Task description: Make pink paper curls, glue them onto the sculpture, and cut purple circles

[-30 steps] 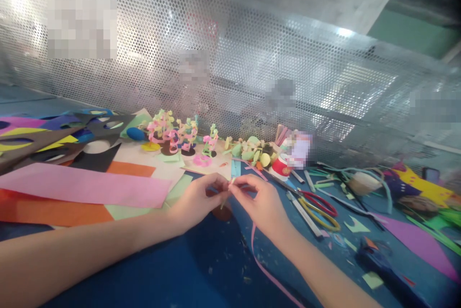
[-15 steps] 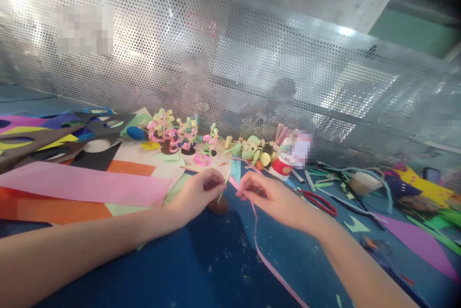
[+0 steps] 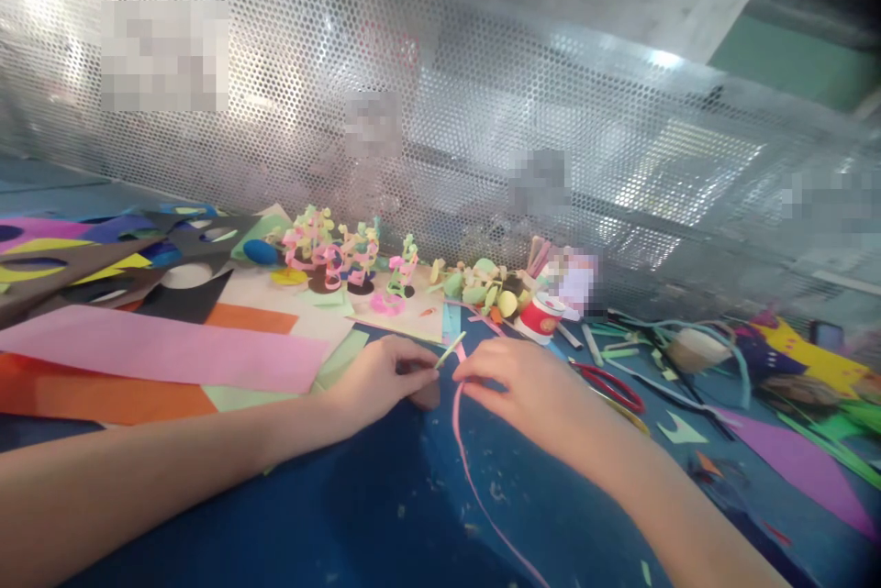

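My left hand pinches a thin pale green strip, which points up and to the right from the fingertips. Just right of it, my right hand holds a narrow pink paper strip between thumb and fingers. The strip's short end sticks up above the fingers, and its long tail curves down over the blue table. A small gap separates the two hands. Beneath the left fingertips lies a brown round piece.
Curled paper figures stand behind the hands, near a red-and-white cup. Red-handled scissors lie right of the right hand. Pink and orange sheets cover the left side. A perforated metal screen rises behind.
The green strip has tilted further to the right. My right hand has turned more palm-down, and the pink strip's tail has swung left.
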The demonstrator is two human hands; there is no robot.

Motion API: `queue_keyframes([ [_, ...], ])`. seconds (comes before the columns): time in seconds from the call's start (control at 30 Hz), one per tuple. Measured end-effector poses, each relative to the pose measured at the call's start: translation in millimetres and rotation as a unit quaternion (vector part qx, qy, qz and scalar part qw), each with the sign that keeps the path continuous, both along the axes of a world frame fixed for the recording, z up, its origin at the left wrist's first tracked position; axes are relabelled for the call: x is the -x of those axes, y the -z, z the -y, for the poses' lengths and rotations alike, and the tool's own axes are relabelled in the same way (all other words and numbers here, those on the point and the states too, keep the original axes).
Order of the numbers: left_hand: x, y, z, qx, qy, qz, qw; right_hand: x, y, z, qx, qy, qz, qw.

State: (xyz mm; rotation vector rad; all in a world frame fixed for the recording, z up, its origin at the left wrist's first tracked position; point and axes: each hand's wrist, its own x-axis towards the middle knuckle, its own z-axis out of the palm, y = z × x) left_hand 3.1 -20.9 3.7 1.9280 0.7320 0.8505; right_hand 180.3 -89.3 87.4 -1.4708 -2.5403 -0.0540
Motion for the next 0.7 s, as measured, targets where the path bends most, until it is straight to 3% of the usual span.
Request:
queue_keyframes([
  [0.13,2,-6.5,3,-0.143,-0.032,-0.041,0.988,14,-2.3,7,-0.109,-0.026,0.059,0.992],
  [0.2,2,-9.1,5,-0.205,-0.009,-0.051,0.977,17,-3.3,11,-0.113,-0.020,0.045,0.992],
  [0.3,2,-11.9,9,-0.274,0.042,-0.051,0.959,17,-5.4,13,-0.052,0.016,-0.015,0.998],
  [0.4,2,-15.2,14,-0.312,0.076,-0.053,0.946,11,-6.4,10,0.084,0.050,-0.128,0.987],
  [0.5,4,-19.3,17,-0.311,0.115,-0.047,0.942,4,-2.7,0,0.218,0.055,-0.262,0.938],
  [0.6,6,-20.1,17,-0.271,0.117,-0.019,0.955,-1,6.1,-10,0.307,0.065,-0.421,0.851],
  [0.7,7,-15.7,15,-0.211,0.079,0.007,0.974,-3,16.5,-17,0.362,0.082,-0.523,0.768],
])
